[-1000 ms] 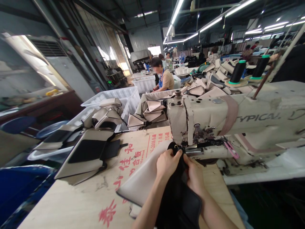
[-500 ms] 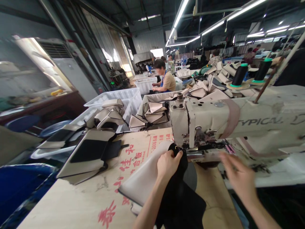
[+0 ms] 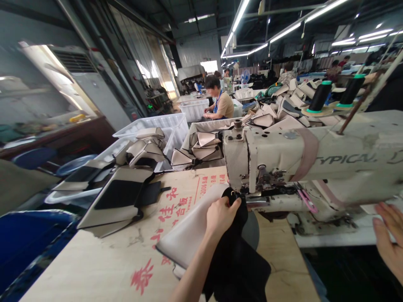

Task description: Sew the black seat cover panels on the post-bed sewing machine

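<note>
My left hand is closed on a black and light-grey fabric piece, pinching its upper edge beside the needle area of the sewing machine. The black part of the piece drapes down over the board's front. My right hand is at the right edge of the view, partly cut off, with fingers stretched out and nothing visible in them. It is close to the pale machine base. A pink tool with two thin arms rests against the machine, left of that hand.
On the plywood board lies another black and beige sewn piece. White plastic crates with beige pieces stand behind it. A blue bin is at left. Black thread cones stand on the right. A co-worker sits beyond.
My right hand has moved right, away from the needle area to the view's edge. The pink tool's lower end now hangs lower. My left hand stays on the fabric piece.
</note>
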`<control>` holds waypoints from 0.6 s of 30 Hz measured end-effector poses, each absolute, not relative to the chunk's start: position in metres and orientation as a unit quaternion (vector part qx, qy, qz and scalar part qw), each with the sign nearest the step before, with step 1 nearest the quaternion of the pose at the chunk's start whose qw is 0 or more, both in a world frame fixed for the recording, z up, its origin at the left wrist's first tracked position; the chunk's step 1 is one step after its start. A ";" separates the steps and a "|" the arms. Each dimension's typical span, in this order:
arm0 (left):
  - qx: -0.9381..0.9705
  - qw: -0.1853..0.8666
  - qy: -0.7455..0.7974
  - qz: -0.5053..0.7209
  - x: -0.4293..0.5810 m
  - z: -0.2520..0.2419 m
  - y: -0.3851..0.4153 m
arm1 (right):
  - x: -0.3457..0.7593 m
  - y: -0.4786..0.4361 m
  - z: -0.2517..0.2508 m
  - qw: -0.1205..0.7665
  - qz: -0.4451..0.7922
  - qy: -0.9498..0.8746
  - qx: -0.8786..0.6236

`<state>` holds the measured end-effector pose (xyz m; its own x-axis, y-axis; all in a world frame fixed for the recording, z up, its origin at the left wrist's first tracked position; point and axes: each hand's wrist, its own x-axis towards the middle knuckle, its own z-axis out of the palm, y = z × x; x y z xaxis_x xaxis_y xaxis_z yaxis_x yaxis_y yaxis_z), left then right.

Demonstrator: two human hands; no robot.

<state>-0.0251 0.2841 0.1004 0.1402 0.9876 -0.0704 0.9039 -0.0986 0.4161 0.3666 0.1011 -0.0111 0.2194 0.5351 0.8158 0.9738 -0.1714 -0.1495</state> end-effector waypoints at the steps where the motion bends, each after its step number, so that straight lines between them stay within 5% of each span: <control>1: 0.733 0.184 0.644 0.115 -0.025 0.101 0.284 | 0.369 0.100 -0.009 0.337 -0.318 -0.555 -0.691; 12: 0.731 0.194 0.644 0.112 -0.026 0.099 0.283 | 0.366 0.100 -0.007 0.305 -0.331 -0.543 -0.709; 18: 0.726 0.191 0.651 0.110 -0.027 0.096 0.284 | 0.369 0.103 0.039 0.321 -0.301 -0.521 -0.731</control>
<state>-0.0268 0.2841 0.0961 0.1278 0.9878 -0.0886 0.9035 -0.0791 0.4212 0.3689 0.1032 0.0394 0.2761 0.5681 0.7752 0.9552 -0.2513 -0.1561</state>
